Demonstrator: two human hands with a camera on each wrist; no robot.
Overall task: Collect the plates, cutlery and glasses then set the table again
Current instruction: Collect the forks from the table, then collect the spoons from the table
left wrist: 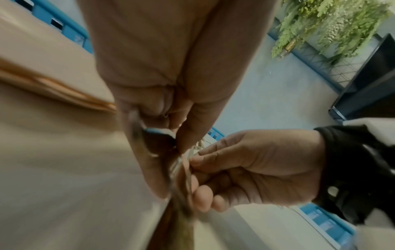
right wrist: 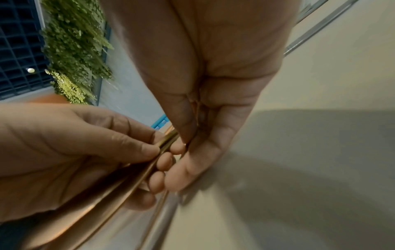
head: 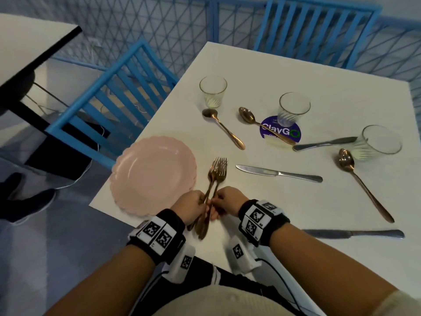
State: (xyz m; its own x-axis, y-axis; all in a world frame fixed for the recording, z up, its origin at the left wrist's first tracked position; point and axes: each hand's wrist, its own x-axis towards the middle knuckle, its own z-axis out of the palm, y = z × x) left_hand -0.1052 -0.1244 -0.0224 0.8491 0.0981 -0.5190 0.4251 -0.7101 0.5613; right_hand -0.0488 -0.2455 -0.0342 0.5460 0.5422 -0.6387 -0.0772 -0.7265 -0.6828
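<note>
**Forks gathered at the near edge of the table**

While the white table (head: 319, 71) carries the scattered setting, two blue chairs stand at its far and left sides, the nearer one (head: 109, 106) just beside the pink plates. The stack of scalloped pink plates (head: 152, 174) lies at the table's near-left corner. Three glasses stand upright across the far half: one (head: 213, 91) far left, one (head: 293, 108) on a round purple sticker (head: 280, 133), one (head: 380, 142) at the right. Three copper spoons lie near them: one (head: 224, 128) below the left glass, one (head: 265, 125) across the sticker, one (head: 364, 185) at the right. Three steel knives lie flat: one (head: 279, 173) mid-table, one (head: 323, 144) touching the right glass, one (head: 353, 233) near the front edge. The left hand (head: 193, 207) grips the handles of a bunch of copper forks (head: 216, 176), tines pointing away beside the plates. The right hand (head: 227, 201) pinches the same handles with curled fingers.
</note>
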